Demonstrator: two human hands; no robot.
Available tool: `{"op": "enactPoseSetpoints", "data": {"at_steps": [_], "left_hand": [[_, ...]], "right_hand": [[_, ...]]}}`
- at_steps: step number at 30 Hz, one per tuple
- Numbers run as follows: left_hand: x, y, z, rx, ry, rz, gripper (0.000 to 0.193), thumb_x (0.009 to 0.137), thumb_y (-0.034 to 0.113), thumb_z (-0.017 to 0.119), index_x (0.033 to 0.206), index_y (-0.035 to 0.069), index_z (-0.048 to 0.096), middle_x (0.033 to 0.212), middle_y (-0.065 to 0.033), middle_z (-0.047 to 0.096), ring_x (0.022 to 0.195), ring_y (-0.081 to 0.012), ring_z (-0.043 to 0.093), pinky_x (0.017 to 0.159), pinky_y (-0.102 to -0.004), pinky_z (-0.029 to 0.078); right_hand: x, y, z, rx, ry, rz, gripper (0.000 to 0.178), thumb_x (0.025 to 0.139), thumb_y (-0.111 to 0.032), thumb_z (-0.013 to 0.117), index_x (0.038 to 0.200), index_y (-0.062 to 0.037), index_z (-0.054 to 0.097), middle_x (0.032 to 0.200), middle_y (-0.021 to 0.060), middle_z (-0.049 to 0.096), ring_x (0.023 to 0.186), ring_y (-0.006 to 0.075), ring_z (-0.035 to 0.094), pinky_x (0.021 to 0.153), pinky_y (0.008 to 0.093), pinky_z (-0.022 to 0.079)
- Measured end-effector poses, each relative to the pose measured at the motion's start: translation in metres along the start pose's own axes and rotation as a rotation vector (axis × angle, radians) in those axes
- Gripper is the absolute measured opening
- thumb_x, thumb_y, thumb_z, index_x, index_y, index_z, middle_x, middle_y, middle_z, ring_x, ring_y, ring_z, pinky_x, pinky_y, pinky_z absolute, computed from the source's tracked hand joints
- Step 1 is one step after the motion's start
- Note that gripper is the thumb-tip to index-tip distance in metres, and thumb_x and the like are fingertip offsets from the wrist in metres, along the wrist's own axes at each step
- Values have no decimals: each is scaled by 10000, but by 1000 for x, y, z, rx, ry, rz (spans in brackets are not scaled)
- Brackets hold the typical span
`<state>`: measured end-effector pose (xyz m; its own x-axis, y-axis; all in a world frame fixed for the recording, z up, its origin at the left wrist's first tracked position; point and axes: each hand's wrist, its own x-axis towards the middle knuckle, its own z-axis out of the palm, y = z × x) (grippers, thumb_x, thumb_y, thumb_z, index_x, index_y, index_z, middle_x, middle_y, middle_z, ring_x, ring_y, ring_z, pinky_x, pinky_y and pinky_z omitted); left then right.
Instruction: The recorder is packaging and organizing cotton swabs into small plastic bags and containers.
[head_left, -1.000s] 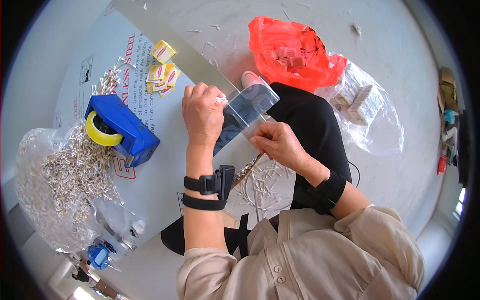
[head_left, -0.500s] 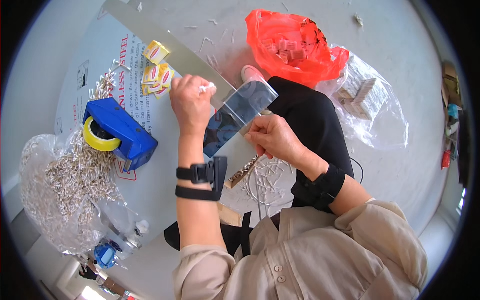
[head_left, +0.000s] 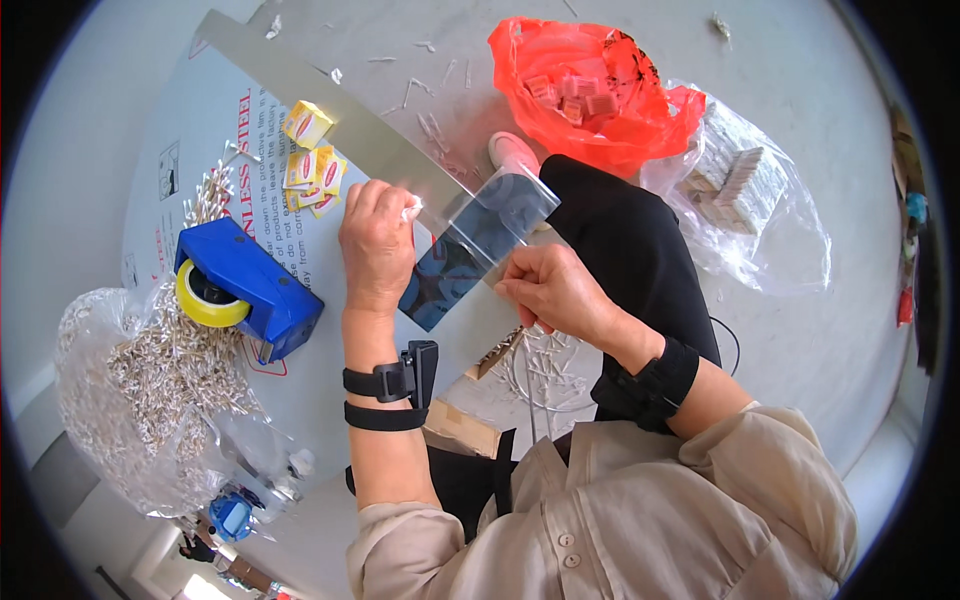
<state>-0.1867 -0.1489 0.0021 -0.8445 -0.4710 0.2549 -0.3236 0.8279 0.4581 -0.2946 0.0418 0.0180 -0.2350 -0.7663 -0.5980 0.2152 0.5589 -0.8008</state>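
At nine o'clock a table is spread; near twelve, a clear plastic holder, seemingly overhanging it, could be tipped if bumped. At three, the fingers of the right hand are drawn together, on what cannot be told; at eleven, a white wad is clamped by the left hand, easily lost if loosened.
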Motion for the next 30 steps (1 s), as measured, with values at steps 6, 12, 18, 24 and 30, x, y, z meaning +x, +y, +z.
{"op": "enactPoseSetpoints", "data": {"at_steps": [6, 12, 18, 24, 30], "left_hand": [[13, -2, 2, -23, -27, 82, 74, 741, -27, 595, 773, 29, 558, 793, -79, 542, 795, -283, 516, 683, -379, 446], [13, -1, 5, -23, -23, 81, 66, 749, -33, 582, 772, 22, 553, 786, -86, 537, 786, -286, 514, 672, -387, 442], [9, -4, 7, -1, -14, 97, 54, 754, -34, 569, 771, 14, 552, 777, -93, 532, 780, -295, 512, 669, -403, 439], [12, -1, 8, 24, 17, 37, 56, 744, -34, 574, 767, 15, 558, 785, -97, 534, 794, -299, 508, 683, -403, 438], [13, 0, 5, 34, 9, 26, 74, 721, -45, 570, 759, 18, 561, 785, -100, 541, 797, -301, 507, 689, -400, 440]], "right_hand": [[2, 3, 0, 18, -19, 5, 151, 890, -55, 570, 761, 22, 581, 516, 34, 545, 389, 56, 478, 359, 213, 352], [0, -4, 1, 35, -14, 17, 149, 887, -49, 574, 755, 19, 585, 523, 33, 548, 397, 55, 492, 356, 209, 359], [2, -2, -3, 63, -2, 36, 195, 860, -57, 604, 693, 31, 555, 524, 54, 543, 432, 111, 568, 367, 259, 402], [2, 0, -1, 50, -8, 30, 206, 859, -53, 603, 681, 32, 545, 535, 52, 546, 439, 112, 575, 376, 257, 411], [0, -6, 0, 25, 2, 35, 213, 857, -53, 603, 670, 29, 542, 533, 47, 546, 452, 119, 594, 376, 260, 418]]}}
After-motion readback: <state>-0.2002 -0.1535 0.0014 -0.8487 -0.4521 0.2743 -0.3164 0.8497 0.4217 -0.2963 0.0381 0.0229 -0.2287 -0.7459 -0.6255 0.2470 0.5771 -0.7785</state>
